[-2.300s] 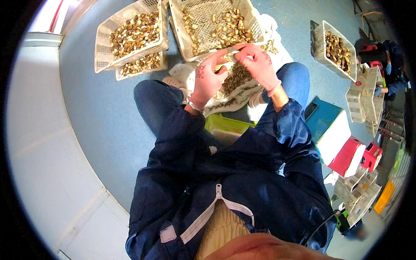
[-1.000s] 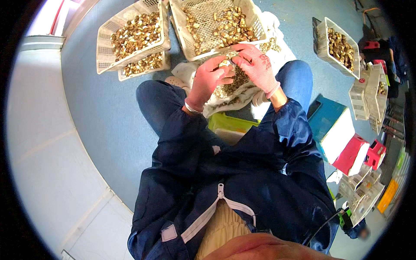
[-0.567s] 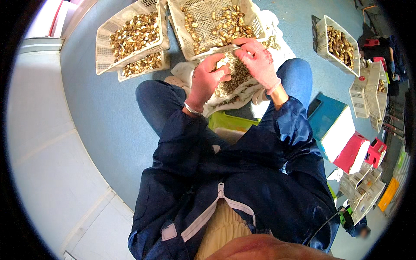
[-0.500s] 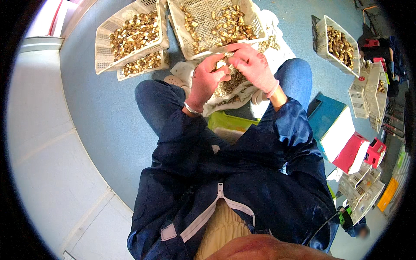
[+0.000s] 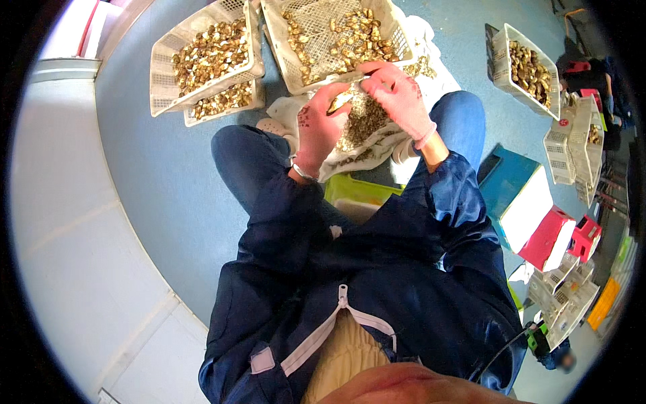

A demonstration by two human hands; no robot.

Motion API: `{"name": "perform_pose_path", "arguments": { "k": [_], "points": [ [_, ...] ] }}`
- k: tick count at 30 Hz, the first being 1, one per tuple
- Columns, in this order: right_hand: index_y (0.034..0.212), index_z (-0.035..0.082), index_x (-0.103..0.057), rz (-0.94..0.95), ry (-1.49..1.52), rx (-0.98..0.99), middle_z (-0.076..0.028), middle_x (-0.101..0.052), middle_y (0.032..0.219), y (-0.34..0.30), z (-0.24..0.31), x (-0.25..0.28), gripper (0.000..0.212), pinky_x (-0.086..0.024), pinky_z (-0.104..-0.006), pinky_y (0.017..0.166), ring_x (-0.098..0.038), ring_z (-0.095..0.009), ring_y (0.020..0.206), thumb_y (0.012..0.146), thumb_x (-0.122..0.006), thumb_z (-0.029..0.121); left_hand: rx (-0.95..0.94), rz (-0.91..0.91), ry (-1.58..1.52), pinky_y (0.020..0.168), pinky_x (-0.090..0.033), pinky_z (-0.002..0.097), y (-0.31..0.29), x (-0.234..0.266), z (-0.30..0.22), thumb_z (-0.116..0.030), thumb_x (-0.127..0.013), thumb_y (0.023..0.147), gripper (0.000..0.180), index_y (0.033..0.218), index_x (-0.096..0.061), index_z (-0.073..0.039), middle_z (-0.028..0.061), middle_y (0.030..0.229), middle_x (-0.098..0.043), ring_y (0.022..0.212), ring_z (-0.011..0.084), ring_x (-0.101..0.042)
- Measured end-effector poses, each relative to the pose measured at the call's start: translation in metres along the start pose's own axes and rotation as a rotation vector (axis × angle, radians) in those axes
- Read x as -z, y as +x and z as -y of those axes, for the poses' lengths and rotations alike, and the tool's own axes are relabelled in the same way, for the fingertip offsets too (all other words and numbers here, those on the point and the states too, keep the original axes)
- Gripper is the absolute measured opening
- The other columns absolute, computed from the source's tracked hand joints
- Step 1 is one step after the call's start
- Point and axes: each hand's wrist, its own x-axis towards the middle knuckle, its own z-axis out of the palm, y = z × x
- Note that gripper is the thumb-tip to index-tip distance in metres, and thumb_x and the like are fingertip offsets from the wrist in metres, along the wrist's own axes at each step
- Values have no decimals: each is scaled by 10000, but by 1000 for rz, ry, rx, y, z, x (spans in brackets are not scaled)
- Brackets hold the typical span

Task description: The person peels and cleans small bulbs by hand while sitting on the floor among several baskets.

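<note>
My left hand [image 5: 321,124], in a pink glove, is closed around a pale yellowish mushroom [image 5: 340,102] with the mushroom's upper side showing. Close to its right, my right hand [image 5: 401,102] in a matching glove has its fingers curled together near the mushroom; whatever they grip is hidden. Beneath both hands a heap of small brown and whitish trimmings [image 5: 363,124] lies on a white cloth [image 5: 333,168] between my knees. Just beyond the hands stands a white mesh crate [image 5: 315,42] with brown-and-cream mushrooms [image 5: 363,37] along its sides.
To the left, a second white crate [image 5: 159,77] of mushrooms rests over a lower one [image 5: 192,120]. Another mushroom crate [image 5: 552,74] stands far right. A green container [image 5: 360,190] sits between my legs. Right of my knee are a blue box [image 5: 505,178] and red stools [image 5: 548,236].
My hands have drawn slightly apart. The left hand has turned, and the mushroom in it now shows more plainly; the right hand has shifted slightly right.
</note>
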Motion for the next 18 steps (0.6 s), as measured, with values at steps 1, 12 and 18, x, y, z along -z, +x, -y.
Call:
{"name": "perform_pose_path", "arguments": {
  "k": [1, 12, 18],
  "points": [
    [921, 22, -679, 25, 35, 4, -88, -654, 1138, -1, 2, 2, 186, -472, -340, 911, -603, -265, 1053, 863, -630, 192, -52, -2, 98, 858, -516, 318, 1, 1, -4, -9, -681, 799, 374, 1167, -623, -25, 143, 1090, -682, 986, 256, -677],
    [829, -8, -640, -101, 16, 5, -76, -664, 1192, -6, 4, -8, 169, -466, -334, 934, -605, -244, 1087, 879, -644, 153, -129, -127, 215, 846, -524, 328, 0, 1, -17, 26, -684, 784, 504, 1265, -594, -95, 105, 1151, -671, 1026, 237, -674],
    [840, -4, -637, -223, -163, 58, -95, -652, 1199, 0, -3, -5, 128, -475, -344, 915, -603, -260, 1082, 870, -644, 119, -158, -114, 238, 904, -505, 328, 0, 0, -18, 5, -690, 794, 444, 1224, -617, -73, 112, 1181, -666, 1059, 260, -655]
  ]
}}
